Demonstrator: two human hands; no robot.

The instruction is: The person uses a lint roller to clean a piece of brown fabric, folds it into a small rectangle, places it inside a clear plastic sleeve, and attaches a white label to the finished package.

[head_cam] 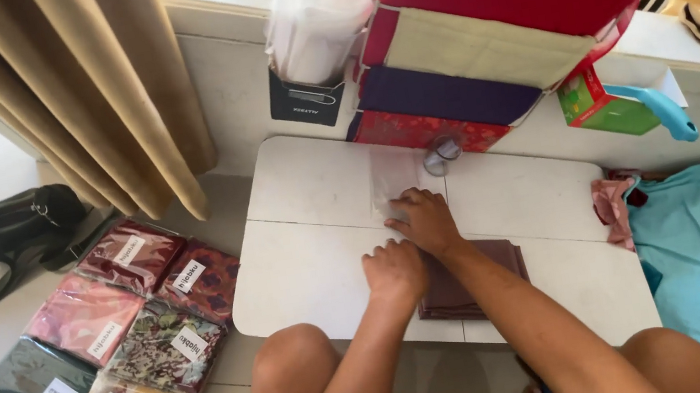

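My left hand [394, 271] fisted, pressing near-left edge of folded maroon cloth [473, 280] on white worktop [309, 230]. My right hand [426, 220] flat, fingers spread on clear plastic sleeve [394, 179] just beyond cloth; nothing gripped. Sleeve's long axis runs far-near; cloth lies near-right of it, right hand nearer. Floor at left: rows of flat clear-wrapped cloth packs [132, 252], pink, maroon, green, floral, each with small white rectangular label. Green box [604, 103] far right.

Both hands, left [394, 271] and right [425, 220], are bare, forearms unsleeved, knees uncovered.
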